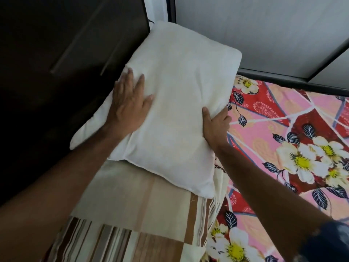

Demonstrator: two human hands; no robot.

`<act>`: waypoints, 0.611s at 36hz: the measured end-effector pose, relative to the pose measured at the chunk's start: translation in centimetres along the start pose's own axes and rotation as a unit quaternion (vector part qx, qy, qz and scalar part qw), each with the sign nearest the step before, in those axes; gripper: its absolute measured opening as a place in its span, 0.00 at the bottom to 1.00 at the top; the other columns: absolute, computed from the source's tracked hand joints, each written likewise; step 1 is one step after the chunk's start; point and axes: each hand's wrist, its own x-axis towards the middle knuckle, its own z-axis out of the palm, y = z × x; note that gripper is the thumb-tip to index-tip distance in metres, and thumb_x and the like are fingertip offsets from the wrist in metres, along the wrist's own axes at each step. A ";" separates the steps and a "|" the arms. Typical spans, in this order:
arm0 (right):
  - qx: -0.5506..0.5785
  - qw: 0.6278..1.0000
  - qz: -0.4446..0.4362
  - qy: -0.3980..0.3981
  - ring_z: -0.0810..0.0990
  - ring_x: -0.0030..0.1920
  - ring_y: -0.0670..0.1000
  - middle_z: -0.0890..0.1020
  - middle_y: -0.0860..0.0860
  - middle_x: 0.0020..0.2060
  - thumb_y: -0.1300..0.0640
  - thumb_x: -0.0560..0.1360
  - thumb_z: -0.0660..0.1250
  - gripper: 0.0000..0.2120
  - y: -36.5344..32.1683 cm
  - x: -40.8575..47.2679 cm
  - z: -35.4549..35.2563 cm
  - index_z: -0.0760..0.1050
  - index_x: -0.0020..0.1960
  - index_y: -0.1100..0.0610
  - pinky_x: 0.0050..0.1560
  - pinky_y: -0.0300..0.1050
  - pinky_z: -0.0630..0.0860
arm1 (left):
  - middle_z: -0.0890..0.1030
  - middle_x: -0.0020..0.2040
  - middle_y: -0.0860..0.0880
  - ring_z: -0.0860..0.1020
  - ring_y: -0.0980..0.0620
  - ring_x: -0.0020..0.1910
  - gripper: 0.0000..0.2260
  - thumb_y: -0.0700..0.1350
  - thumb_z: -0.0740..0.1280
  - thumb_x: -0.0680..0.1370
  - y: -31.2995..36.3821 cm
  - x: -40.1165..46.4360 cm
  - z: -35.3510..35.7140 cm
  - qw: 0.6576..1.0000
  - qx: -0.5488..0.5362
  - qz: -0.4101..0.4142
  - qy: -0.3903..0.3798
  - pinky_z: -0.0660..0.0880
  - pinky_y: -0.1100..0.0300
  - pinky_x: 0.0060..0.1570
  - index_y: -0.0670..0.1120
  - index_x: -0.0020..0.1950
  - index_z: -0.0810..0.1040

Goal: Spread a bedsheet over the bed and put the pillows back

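Observation:
A plain white pillow lies at the head of the bed, its near end resting on a second pillow in a cream and brown striped cover. My left hand lies flat on the white pillow's left side, fingers straight and spread. My right hand holds the pillow's right edge, thumb on top and fingers tucked beneath. A red and pink floral bedsheet covers the mattress to the right.
A dark wooden headboard runs along the left, touching the white pillow. A grey panelled wall with a dark frame borders the far side of the bed.

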 end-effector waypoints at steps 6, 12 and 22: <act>-0.100 0.950 -0.294 -0.032 0.50 0.82 0.52 0.52 0.54 0.83 0.36 0.81 0.55 0.39 -0.3 -9.3 -2.4 0.49 0.83 0.56 0.80 0.44 0.44 | 0.59 0.82 0.40 0.59 0.42 0.81 0.33 0.62 0.49 0.83 2.3 -10.5 -1.2 0.990 0.095 0.102 -0.020 0.55 0.38 0.78 0.43 0.82 0.59; -0.302 0.847 -0.427 -0.095 0.44 0.83 0.57 0.45 0.57 0.83 0.33 0.81 0.55 0.42 5.3 -13.1 -1.5 0.47 0.83 0.57 0.79 0.65 0.52 | 0.50 0.84 0.43 0.50 0.44 0.83 0.34 0.62 0.52 0.83 0.0 -15.0 1.5 0.982 0.152 0.111 -0.034 0.51 0.38 0.79 0.46 0.83 0.50; -0.354 0.846 -0.386 -0.097 0.42 0.83 0.56 0.44 0.55 0.83 0.32 0.81 0.50 0.40 5.6 -13.9 -1.7 0.43 0.84 0.53 0.81 0.62 0.48 | 0.48 0.83 0.40 0.48 0.42 0.83 0.35 0.62 0.48 0.83 1.3 -16.1 2.3 0.980 0.168 0.085 -0.067 0.50 0.37 0.78 0.42 0.83 0.47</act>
